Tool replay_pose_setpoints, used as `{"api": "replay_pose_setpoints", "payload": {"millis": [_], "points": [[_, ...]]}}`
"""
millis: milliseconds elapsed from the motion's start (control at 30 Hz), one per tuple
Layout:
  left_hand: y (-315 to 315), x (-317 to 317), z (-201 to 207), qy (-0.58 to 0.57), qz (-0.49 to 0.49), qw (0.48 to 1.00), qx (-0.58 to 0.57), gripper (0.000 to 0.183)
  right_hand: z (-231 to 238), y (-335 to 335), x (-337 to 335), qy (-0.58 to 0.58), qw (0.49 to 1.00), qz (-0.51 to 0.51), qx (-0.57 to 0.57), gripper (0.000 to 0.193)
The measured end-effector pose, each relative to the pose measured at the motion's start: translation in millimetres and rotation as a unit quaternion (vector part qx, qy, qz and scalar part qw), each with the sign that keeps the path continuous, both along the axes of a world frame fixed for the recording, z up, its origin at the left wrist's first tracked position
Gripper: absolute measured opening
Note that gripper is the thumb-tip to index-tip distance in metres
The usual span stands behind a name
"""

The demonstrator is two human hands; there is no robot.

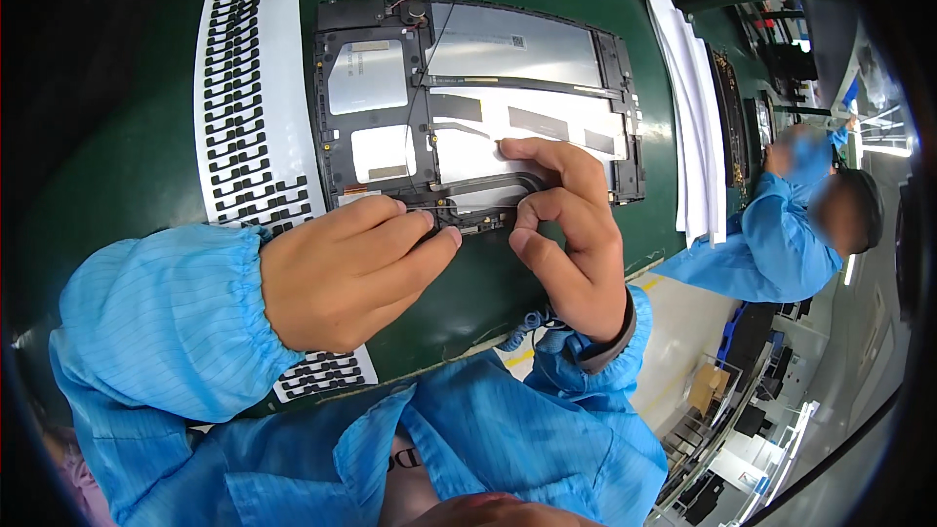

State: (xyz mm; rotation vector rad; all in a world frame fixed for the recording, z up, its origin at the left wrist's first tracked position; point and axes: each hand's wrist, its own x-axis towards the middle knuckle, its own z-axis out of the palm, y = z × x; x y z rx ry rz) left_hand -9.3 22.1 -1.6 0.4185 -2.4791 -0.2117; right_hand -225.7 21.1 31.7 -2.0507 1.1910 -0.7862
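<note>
A flat tablet-like device frame (420, 151) lies on the green table, black around the rim with silver metal panels. Across it runs a loose thin black cable (427, 68) with a small gold-coloured tip at its far end. At the frame's near edge, my left hand (351, 273) has its fingertips pinched together. My right hand (576, 224) pinches with thumb and a bent finger just to the right, its index finger reaching over a silver panel. A thin wire (478, 207) stretches between the two sets of fingertips; its exact ends are hidden under them.
Left of the frame lies a white sheet (278, 68) with rows of small black pieces. White papers (688, 137) are stacked on the right. A dark wrist strap (613, 346) with a blue coiled cord (527, 327) circles my right wrist. A person in blue (781, 244) works farther right.
</note>
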Motion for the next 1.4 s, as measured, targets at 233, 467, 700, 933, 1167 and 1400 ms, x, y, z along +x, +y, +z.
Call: {"api": "replay_pose_setpoints", "payload": {"millis": [233, 467, 700, 933, 1167, 1400], "points": [[-1.5, 1.8, 4.4, -0.041, 0.001, 0.999, 0.004, 0.031, -0.2, -1.7, 3.1, 0.003, 1.0, -0.022, -0.006, 0.007], [1.0, 2.0, 1.5, -0.038, 0.011, 0.999, 0.003, 0.031, -2.2, -1.4, 3.7, -0.002, 1.0, -0.021, -0.009, 0.008], [1.5, -0.4, 2.4, -0.019, 0.018, 1.0, 0.012, 0.026, -3.6, -1.3, 4.7, 0.025, 0.999, -0.025, -0.04, 0.009], [-6.9, -11.6, 10.0, -0.064, -0.017, 0.998, -0.023, 0.028, -2.1, -1.5, 3.4, 0.043, 0.997, -0.03, -0.056, 0.008], [-7.6, -12.1, 8.6, -0.079, -0.017, 0.996, -0.03, 0.027, -6.1, 2.4, -11.4, -0.06, 0.991, -0.118, -0.008, 0.01], [-5.9, -12.5, 8.2, -0.085, -0.004, 0.996, -0.034, 0.024, -11.6, 2.1, -9.7, -0.021, 0.996, -0.034, -0.081, 0.019]]}}
